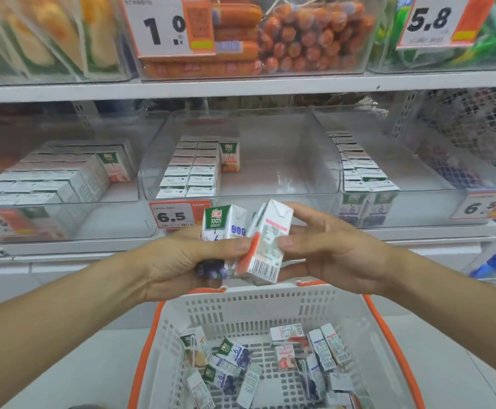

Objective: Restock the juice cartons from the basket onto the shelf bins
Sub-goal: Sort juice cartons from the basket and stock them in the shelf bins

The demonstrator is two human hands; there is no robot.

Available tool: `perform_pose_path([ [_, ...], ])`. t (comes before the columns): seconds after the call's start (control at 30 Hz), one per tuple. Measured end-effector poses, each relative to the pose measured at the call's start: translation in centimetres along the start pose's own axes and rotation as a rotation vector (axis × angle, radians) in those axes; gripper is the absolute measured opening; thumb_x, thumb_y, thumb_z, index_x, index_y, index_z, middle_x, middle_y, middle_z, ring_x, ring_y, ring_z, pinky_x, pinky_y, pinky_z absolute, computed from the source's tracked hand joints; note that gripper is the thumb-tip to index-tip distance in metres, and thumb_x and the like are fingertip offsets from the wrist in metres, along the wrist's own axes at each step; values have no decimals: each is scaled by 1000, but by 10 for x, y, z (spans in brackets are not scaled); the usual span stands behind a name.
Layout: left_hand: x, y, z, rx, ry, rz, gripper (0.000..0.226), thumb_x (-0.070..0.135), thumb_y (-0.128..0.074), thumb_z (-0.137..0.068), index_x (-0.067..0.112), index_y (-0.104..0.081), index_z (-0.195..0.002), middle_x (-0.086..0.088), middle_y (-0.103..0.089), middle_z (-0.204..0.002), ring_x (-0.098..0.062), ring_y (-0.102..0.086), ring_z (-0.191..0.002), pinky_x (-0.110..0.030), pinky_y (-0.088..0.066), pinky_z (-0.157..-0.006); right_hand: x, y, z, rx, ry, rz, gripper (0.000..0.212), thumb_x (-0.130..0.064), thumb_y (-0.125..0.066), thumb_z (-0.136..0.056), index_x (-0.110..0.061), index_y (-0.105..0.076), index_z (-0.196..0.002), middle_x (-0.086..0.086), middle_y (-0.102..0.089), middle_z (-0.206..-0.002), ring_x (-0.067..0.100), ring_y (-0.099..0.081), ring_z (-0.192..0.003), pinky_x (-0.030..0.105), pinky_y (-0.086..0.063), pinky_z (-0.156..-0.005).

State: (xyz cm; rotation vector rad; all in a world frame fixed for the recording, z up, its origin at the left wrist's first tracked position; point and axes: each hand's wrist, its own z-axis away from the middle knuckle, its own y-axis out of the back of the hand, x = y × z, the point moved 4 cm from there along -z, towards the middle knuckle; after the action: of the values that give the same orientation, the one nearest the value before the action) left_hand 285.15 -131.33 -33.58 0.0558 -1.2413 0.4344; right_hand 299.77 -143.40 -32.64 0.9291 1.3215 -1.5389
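Observation:
My left hand (181, 261) grips a blueberry juice carton (221, 225) upright, above the basket. My right hand (326, 249) pinches an orange-trimmed juice carton (266, 246), tilted against the first one, barcode facing me. Both hands touch around the two cartons. Below them the white basket with orange rim (258, 302) holds several loose cartons (232, 355) lying flat. The middle clear shelf bin (323, 160) has two rows of cartons (190, 169) on its left side. The left bin (122, 199) holds many cartons; the right bin (435, 196) holds two rows (359, 172).
Price tags reading 6.5 (175, 215) hang on the bin fronts. The upper shelf (240, 84) carries bins of sausages (294, 39) and other packets. A mesh bag (477, 128) sits at the right. Pale floor lies beside the basket.

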Motion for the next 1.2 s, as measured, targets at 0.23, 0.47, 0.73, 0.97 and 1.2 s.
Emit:
perform_pose_path([
  [0.23, 0, 6, 2, 7, -36, -31, 78, 51, -98, -32, 15, -78, -98, -15, -74, -93, -17, -56, -58, -16, -41, -43, -10, 2, -7, 286, 85, 126, 45, -16, -79, -73, -10, -60, -113, 25, -69, -105, 32, -64, -72, 36, -58, -64],
  [0.47, 7, 28, 23, 56, -22, 98, 93, 35, -100, -31, 1, -70, -112, -32, -55, -107, -36, -42, -88, -24, -43, -49, -13, -24, -32, 329, 149, 163, 63, -36, -80, -59, -4, -59, -109, 25, -68, -102, 33, -62, -72, 34, -58, -57],
  [0.73, 32, 88, 80, 77, -123, 263, 55, 37, -87, -56, 10, -73, -101, -22, -57, -98, -28, -38, -85, -30, -30, -63, -46, -89, -79, 110, 256, 211, 57, -14, -75, -73, -1, -57, -125, 26, -66, -115, 38, -68, -79, 37, -62, -66],
  [0.97, 33, 192, 132, 562, -255, 181, 30, 23, -48, -95, 6, -65, -112, -24, -72, -105, -31, -69, -99, -31, -34, -59, -71, -159, -180, 341, 643, 847, 38, -11, -73, -88, -14, -55, -121, 2, -63, -117, 23, -72, -84, 43, -60, -79],
  [1.2, -8, 242, 146, 781, -296, 185, 14, 3, -57, -94, 6, -64, -105, -15, -76, -86, -19, -70, -68, -27, -43, -44, -61, -155, -333, 552, 363, 1427, 46, -22, -72, -88, -8, -51, -127, 16, -57, -126, 35, -57, -114, 40, -47, -96],
])
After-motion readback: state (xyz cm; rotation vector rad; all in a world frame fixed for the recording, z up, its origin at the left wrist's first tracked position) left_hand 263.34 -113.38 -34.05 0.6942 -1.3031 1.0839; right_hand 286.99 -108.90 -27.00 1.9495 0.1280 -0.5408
